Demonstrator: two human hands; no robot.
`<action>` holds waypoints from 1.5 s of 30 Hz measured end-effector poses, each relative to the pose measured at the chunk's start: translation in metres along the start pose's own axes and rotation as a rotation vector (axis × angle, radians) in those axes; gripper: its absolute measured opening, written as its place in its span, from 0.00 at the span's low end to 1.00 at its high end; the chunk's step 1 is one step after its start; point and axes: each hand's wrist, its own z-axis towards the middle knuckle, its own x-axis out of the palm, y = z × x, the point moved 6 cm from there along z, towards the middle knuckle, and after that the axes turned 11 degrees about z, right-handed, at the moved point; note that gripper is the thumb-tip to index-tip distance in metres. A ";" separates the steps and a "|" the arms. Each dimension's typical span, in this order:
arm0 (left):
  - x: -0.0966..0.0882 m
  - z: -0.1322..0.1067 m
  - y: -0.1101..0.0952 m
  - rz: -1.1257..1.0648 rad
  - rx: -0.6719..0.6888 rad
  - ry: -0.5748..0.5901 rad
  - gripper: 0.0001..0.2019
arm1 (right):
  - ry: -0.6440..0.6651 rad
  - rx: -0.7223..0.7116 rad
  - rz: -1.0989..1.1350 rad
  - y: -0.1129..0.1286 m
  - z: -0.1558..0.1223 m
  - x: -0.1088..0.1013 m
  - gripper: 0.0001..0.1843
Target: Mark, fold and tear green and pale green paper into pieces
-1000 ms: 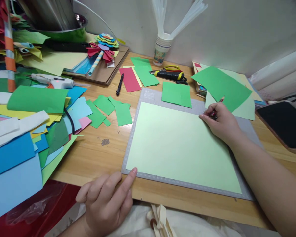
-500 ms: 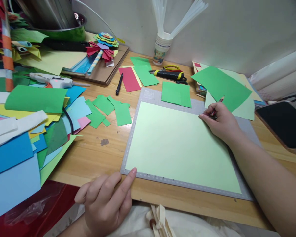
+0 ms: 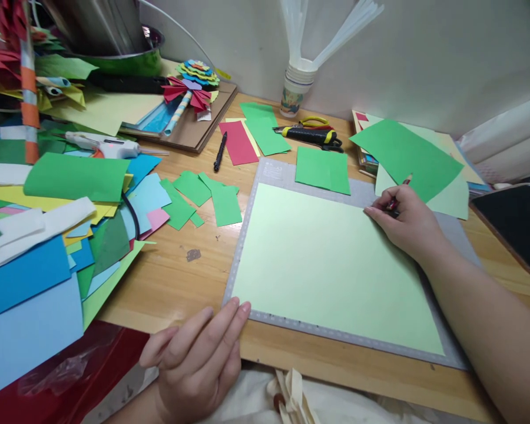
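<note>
A large pale green sheet of paper (image 3: 327, 265) lies flat on a grey cutting mat (image 3: 274, 171). At its near left corner my left hand (image 3: 203, 353) rests with fingers stretched out, fingertips touching the corner and the mat's edge. My right hand (image 3: 406, 227) is closed around a pencil (image 3: 393, 204), whose sharpened end points up and away. Thumb and fingertips of that hand touch the sheet's far right corner. A folded bright green piece of paper (image 3: 322, 171) lies at the mat's far edge.
Cut green scraps (image 3: 223, 200), a black pen (image 3: 221, 152) and a utility knife (image 3: 309, 135) lie beyond the mat. Coloured paper and a glue gun (image 3: 103, 144) crowd the left. Paper cups (image 3: 295, 88) hold straws. A dark tablet (image 3: 514, 224) sits at the right.
More fingers of my left hand now reach the sheet's near left corner, where only the index finger pointed before. My right hand stays at the far corner. The view shifts slightly.
</note>
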 end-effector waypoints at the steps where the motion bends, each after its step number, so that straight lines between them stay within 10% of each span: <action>1: 0.000 0.001 -0.001 -0.008 0.014 -0.003 0.14 | 0.000 0.002 0.000 0.000 0.000 0.000 0.14; 45: 0.001 0.000 0.007 0.011 0.101 0.080 0.21 | 0.028 -0.018 0.011 0.003 0.002 0.001 0.14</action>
